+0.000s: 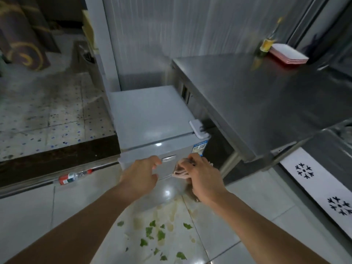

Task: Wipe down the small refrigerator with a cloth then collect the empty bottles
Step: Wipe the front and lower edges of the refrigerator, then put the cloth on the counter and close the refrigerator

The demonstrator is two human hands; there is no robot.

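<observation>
Cloth [180,169] under right-hand fingers [192,161]

I see two bare forearms coming in from the bottom of the frame, one from lower left, one from lower right. No sleeves reach into view, and both arms are uncovered to the frame edge. My left hand [141,178] and right hand [203,180] sit mid-frame, bare and ungloved. Fingers partly blurred.

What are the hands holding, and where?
The right hand grips a bunched pinkish cloth against the fridge front. The left hand holds nothing, only touching the fridge.
</observation>
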